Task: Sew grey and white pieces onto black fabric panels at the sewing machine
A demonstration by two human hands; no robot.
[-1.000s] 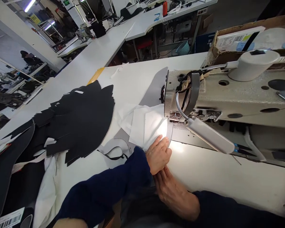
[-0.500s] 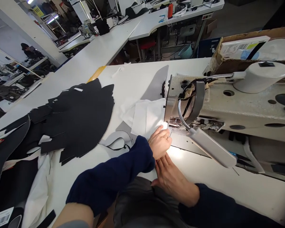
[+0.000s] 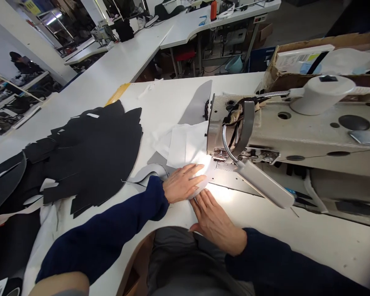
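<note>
A white fabric piece (image 3: 185, 144) lies on the table just left of the sewing machine (image 3: 249, 127), its right end reaching under the lit needle area. My left hand (image 3: 184, 182) rests on the fabric's near part, fingers spread and pointing right. Close below it, my right hand (image 3: 217, 222) lies with fingers stretched out, the fingertips at the fabric's near edge. The machine's small lamp (image 3: 267, 185) throws a bright spot by the needle. A curved grey piece (image 3: 149, 172) sits left of my left hand, partly beneath the white fabric.
A fanned stack of black cut pieces (image 3: 95, 152) covers the table on the left. Behind the machine stands a cardboard box (image 3: 271, 70) with packages in it. A white thread cone (image 3: 322, 94) is on top of the machine. Far back, a person (image 3: 20, 63) sits.
My left hand has moved left, away from the needle area, and its fingers have spread over the fabric. My right hand stays near the fabric's edge. The whole view has shifted slightly.
</note>
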